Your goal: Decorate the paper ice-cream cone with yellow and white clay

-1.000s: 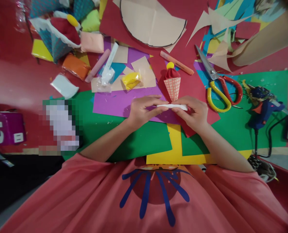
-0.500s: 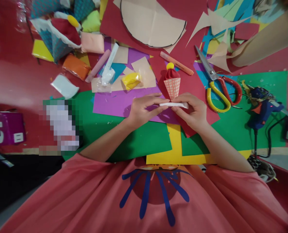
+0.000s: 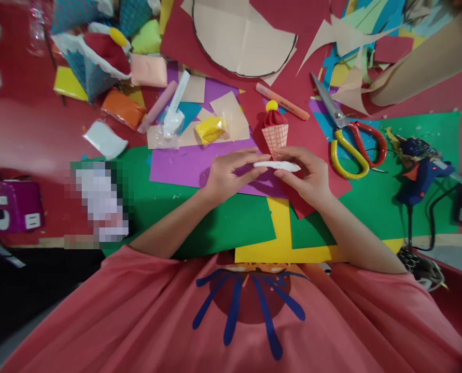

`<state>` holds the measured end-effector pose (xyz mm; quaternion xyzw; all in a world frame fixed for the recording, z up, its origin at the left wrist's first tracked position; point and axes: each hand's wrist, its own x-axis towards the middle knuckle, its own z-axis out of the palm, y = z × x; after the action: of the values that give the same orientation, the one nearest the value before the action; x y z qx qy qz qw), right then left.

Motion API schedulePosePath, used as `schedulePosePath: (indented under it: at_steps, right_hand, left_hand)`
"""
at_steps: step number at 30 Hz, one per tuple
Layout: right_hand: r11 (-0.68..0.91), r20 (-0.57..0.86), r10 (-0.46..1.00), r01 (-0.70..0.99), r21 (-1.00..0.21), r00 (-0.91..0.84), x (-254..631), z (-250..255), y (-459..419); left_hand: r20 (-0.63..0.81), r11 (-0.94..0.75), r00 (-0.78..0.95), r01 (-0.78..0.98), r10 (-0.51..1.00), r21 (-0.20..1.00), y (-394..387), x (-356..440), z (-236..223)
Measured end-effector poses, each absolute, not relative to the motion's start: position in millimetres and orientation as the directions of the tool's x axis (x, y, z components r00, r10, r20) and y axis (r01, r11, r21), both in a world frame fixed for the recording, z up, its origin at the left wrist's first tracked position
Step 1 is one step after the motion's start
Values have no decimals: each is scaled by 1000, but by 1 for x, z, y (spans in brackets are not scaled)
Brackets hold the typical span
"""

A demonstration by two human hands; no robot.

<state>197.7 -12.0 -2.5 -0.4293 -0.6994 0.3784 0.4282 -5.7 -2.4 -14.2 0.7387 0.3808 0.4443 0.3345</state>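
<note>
A thin strip of white modelling clay [image 3: 276, 165] stretches between my two hands. My left hand [image 3: 231, 173] pinches its left end between thumb and fingers. Its right part lies in the curved fingers and thumb of my right hand [image 3: 306, 173]. Just beyond the fingertips is a small paper cone [image 3: 275, 137] with a red grid pattern. The cone carries a red ruffled top [image 3: 274, 118] and a yellow ball [image 3: 271, 105]; its tip is partly hidden by my right fingers.
Scissors [image 3: 341, 122] and a blue glue gun [image 3: 421, 176] lie to the right. Wrapped yellow clay [image 3: 210, 129], a white packet [image 3: 105, 140] and an orange marker [image 3: 283, 101] lie beyond my hands. A larger blue cone [image 3: 88, 67] sits at the back left, over coloured sheets.
The white clay strip has turned slightly and shows more of its broad side. My left fingers have shifted a little to the right along it, while the cone stays put.
</note>
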Motion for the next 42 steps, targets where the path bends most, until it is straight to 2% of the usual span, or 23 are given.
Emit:
schedulePosePath:
  at_steps: [5, 11, 18, 26, 35, 42]
  right_hand:
    - [397, 316, 901, 273, -876, -297, 197, -2, -11]
    - [368, 291, 919, 312, -876, -266, 197, 0, -13]
    - [385, 325, 913, 265, -884, -245, 197, 0, -12]
    - [381, 310, 893, 179, -907, -327, 198, -4, -11]
    - [440, 368, 884, 247, -863, -290, 197, -2, -9]
    - [345, 267, 922, 281, -895, -282, 197, 0, -10]
  left_hand:
    - [460, -528, 282, 255, 842, 810, -2, -5, -20]
    - [438, -510, 302, 227, 847, 830, -2, -6, -18]
    - [398, -484, 342, 222, 852, 846, -3, -7, -13]
    - [453, -515, 288, 197, 844, 834, -1, -7, -19]
    - [538, -611, 307, 245, 785, 753, -1, -5, -19]
    - [535, -611, 302, 302, 789, 731, 0, -6, -19]
